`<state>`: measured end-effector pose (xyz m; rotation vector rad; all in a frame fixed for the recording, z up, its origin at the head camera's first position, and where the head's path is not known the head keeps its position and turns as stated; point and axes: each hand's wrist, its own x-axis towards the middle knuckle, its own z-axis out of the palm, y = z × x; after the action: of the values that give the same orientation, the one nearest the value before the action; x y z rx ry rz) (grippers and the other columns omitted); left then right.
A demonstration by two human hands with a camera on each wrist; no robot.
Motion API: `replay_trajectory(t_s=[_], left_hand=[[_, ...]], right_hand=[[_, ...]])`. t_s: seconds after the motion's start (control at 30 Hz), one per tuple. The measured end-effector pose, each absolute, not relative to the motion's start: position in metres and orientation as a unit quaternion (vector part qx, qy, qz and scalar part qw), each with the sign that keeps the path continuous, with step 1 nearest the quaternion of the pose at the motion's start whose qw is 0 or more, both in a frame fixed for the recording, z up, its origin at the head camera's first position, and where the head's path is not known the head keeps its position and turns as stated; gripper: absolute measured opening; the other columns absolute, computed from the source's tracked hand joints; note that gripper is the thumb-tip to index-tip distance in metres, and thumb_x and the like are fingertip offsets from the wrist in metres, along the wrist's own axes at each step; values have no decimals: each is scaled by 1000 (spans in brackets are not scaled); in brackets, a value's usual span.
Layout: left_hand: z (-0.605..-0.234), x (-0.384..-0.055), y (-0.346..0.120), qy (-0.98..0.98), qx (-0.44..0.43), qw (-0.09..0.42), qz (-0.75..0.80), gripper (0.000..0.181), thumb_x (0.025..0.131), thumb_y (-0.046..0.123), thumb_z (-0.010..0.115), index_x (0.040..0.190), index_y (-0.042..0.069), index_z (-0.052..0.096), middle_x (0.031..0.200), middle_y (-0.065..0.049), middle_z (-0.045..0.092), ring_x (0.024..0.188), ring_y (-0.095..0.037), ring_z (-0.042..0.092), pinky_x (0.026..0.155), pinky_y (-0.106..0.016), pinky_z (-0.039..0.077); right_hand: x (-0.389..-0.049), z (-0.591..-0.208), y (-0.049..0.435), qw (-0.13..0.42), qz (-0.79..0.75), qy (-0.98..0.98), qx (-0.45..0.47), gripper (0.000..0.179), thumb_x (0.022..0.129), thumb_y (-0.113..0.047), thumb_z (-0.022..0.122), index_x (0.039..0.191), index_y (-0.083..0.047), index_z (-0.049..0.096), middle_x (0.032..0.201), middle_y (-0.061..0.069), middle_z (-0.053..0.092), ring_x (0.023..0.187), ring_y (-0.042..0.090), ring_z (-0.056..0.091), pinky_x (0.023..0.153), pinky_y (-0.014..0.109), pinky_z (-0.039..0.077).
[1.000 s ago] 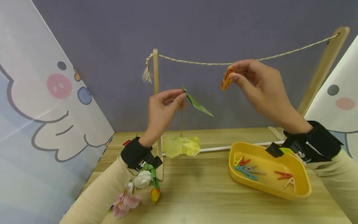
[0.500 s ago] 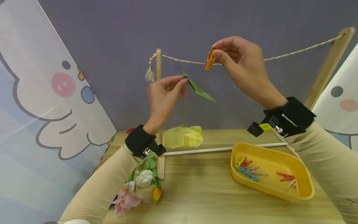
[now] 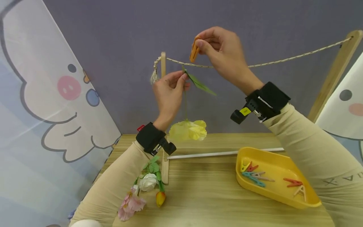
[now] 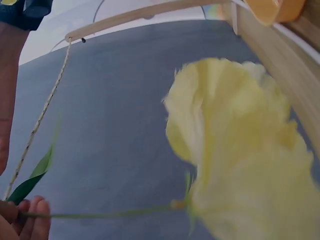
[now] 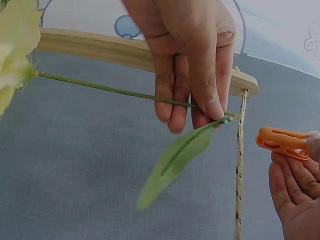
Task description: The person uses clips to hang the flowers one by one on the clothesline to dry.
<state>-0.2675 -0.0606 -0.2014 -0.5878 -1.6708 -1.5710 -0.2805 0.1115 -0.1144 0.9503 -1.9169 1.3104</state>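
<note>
My left hand (image 3: 170,88) pinches the stem of a yellow artificial flower (image 3: 188,130), which hangs head down with a green leaf (image 3: 201,85) sticking out to the right. The stem's end meets the rope (image 5: 239,165) in the right wrist view. Above the rope, my right hand (image 3: 222,52) pinches an orange clothespin (image 3: 194,50) between thumb and fingers, its free end pointing down. In the left wrist view the yellow bloom (image 4: 240,145) fills the right side.
The rope runs between two wooden posts (image 3: 334,75). On the table (image 3: 204,195) stands a yellow tray (image 3: 241,181) with several clothespins (image 3: 255,178). A white rod (image 3: 210,154) lies behind it. At left lie a white rose (image 3: 148,182), an orange-yellow tulip (image 3: 160,198) and a pink flower (image 3: 131,205).
My left hand has raised the yellow flower so its stem end comes up to the rope. The right hand has carried the orange clothespin left and up, above the rope.
</note>
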Motion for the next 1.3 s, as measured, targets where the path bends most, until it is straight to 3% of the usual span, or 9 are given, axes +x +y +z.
replay_trajectory(t_s=[0.17, 0.33, 0.5, 0.6, 1.07, 1.3], left_hand=[[-208, -275, -46, -631, -195, 402, -634, 19, 102, 8, 65, 113, -6, 72, 95, -15, 73, 77, -30, 70, 68, -28, 59], [-213, -281, -30, -611, -154, 418, -654, 19, 104, 13, 64, 111, -2, 73, 89, -13, 71, 70, -29, 64, 58, -23, 52], [-213, -283, -25, -592, -146, 424, -669, 20, 105, 11, 61, 113, -3, 72, 101, -14, 73, 80, -16, 66, 71, -22, 53], [-211, -284, -25, -579, -153, 426, -678, 21, 105, 10, 59, 113, -4, 72, 107, -17, 73, 90, -16, 67, 78, -23, 53], [-219, -279, -20, -563, -154, 426, -691, 23, 107, 12, 56, 109, -5, 70, 105, -16, 72, 77, -12, 60, 68, -22, 48], [-212, -280, -21, -551, -167, 434, -693, 22, 107, 10, 57, 110, -8, 69, 106, -24, 69, 75, -13, 57, 66, -21, 45]], right_hand=[[-285, -115, 106, 304, 493, -733, 357, 24, 102, -13, 64, 119, 2, 68, 110, 14, 71, 98, 15, 71, 92, 27, 56], [-286, -116, 103, 298, 499, -731, 358, 25, 102, -13, 63, 120, 3, 68, 111, 14, 71, 97, 15, 71, 92, 28, 55], [-287, -114, 100, 296, 490, -739, 355, 27, 103, -16, 62, 122, 2, 68, 112, 12, 71, 98, 16, 70, 92, 27, 55], [-288, -112, 98, 295, 483, -746, 352, 27, 104, -18, 62, 122, 1, 68, 112, 12, 72, 99, 17, 71, 93, 27, 55], [-287, -110, 95, 275, 497, -747, 344, 26, 103, -18, 63, 119, 1, 70, 111, 12, 72, 98, 17, 71, 92, 27, 56], [-287, -109, 93, 273, 486, -754, 348, 26, 103, -18, 63, 120, 1, 70, 110, 12, 73, 97, 16, 71, 91, 27, 56]])
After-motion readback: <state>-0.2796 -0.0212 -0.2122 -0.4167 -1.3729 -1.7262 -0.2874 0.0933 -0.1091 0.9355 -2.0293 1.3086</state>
